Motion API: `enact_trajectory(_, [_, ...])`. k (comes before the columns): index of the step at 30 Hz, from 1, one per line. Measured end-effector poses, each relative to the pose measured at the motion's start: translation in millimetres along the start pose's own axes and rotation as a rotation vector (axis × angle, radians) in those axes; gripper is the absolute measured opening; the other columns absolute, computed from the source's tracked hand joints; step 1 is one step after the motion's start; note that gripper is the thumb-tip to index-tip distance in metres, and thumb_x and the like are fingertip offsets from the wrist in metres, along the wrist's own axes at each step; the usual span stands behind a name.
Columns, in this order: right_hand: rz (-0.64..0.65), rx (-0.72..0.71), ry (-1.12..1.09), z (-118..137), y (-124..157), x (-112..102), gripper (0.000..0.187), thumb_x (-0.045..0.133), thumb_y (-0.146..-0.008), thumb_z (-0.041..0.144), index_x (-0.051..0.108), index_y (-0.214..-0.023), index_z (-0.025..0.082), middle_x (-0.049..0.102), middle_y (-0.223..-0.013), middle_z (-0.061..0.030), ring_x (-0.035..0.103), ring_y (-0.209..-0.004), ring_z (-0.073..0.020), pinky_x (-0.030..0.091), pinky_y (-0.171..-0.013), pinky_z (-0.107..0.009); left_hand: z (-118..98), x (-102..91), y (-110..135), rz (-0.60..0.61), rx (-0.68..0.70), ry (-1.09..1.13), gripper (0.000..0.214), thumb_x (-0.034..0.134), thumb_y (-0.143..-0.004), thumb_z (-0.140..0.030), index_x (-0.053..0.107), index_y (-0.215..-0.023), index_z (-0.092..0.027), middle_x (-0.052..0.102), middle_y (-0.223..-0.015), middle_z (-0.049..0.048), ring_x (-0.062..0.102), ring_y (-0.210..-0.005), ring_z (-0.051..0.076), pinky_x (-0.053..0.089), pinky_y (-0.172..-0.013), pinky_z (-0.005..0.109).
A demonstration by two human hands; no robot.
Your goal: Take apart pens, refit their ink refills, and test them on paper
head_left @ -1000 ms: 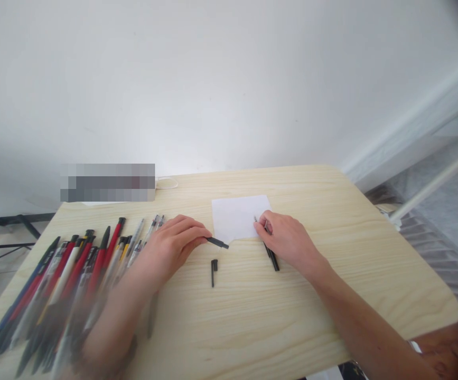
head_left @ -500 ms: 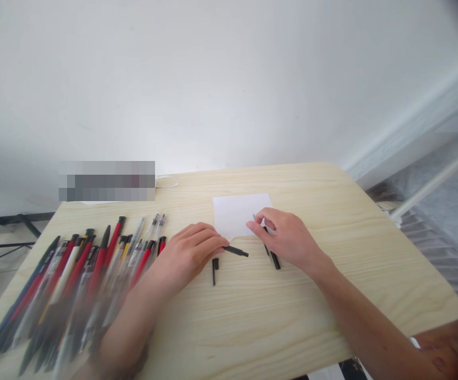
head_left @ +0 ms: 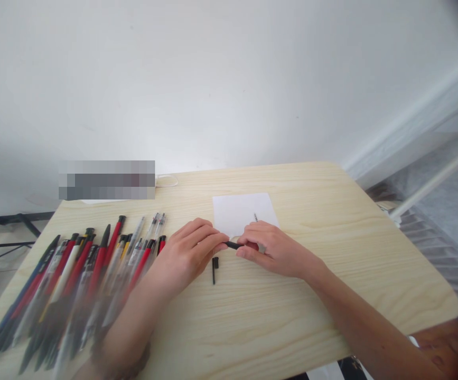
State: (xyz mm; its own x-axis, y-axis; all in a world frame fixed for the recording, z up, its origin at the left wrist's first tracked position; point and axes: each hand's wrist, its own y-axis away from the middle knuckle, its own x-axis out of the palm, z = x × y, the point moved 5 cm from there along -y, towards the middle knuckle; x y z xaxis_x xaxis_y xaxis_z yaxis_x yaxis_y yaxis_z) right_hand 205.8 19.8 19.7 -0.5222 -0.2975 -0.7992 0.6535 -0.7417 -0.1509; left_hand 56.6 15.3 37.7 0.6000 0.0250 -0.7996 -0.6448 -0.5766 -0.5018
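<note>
My left hand point(head_left: 191, 253) is closed on one end of a short black pen barrel point(head_left: 233, 245). The fingertips of my right hand point(head_left: 272, 248) pinch the other end, so only a small middle stretch shows between the hands. Beneath them lies a white sheet of paper point(head_left: 240, 208). On the paper, the tip of a thin pen part point(head_left: 255, 217) sticks out past my right hand, which hides the rest. A black pen cap point(head_left: 215, 270) with a long clip rests on the table just below my left fingers.
Many pens point(head_left: 105, 253), red, black, white and clear, lie in a spread on the left of the wooden table point(head_left: 292, 327). A blurred-out object point(head_left: 105, 180) stands at the back left, beside a thin white loop point(head_left: 168, 181). A white wall rises behind.
My right hand has moved left and down from over the paper and taken hold of the free end of the black pen barrel. My left hand has stayed nearly in place.
</note>
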Motion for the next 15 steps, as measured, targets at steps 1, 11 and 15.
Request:
enact_trajectory(1, [-0.015, -0.003, 0.019, 0.6, -0.1, -0.6, 0.025, 0.043, -0.090, 0.035, 0.059, -0.083, 0.017, 0.053, -0.070, -0.0005, 0.048, -0.070, -0.0122, 0.037, -0.068, -0.025, -0.7, -0.3, -0.5, -0.001, -0.005, -0.001, 0.012, 0.054, -0.084, -0.015, 0.060, -0.095, -0.015, 0.065, -0.083, 0.0057, 0.053, -0.083, 0.018, 0.048, -0.072, 0.032])
enact_trajectory(11, [-0.179, -0.083, 0.297, 8.8, 0.3, -2.5, 0.028, 0.041, -0.092, 0.032, 0.059, -0.079, 0.014, 0.053, -0.072, -0.0037, 0.046, -0.068, -0.0142, 0.036, -0.067, -0.027, 3.2, 5.1, 1.9, 0.067, -0.100, -0.079, 0.013, 0.051, -0.087, -0.020, 0.062, -0.086, -0.013, 0.062, -0.075, 0.0060, 0.052, -0.075, 0.018, 0.045, -0.068, 0.032])
enact_trajectory(15, [-0.164, -0.063, 0.218, 5.1, 1.2, -5.9, 0.026, 0.043, -0.091, 0.034, 0.060, -0.082, 0.015, 0.056, -0.073, -0.0029, 0.049, -0.070, -0.0137, 0.037, -0.070, -0.027, 7.0, 7.1, 2.8, 0.103, -0.127, -0.076, 0.016, 0.050, -0.088, -0.022, 0.063, -0.087, -0.014, 0.063, -0.075, 0.0055, 0.051, -0.076, 0.017, 0.043, -0.068, 0.031])
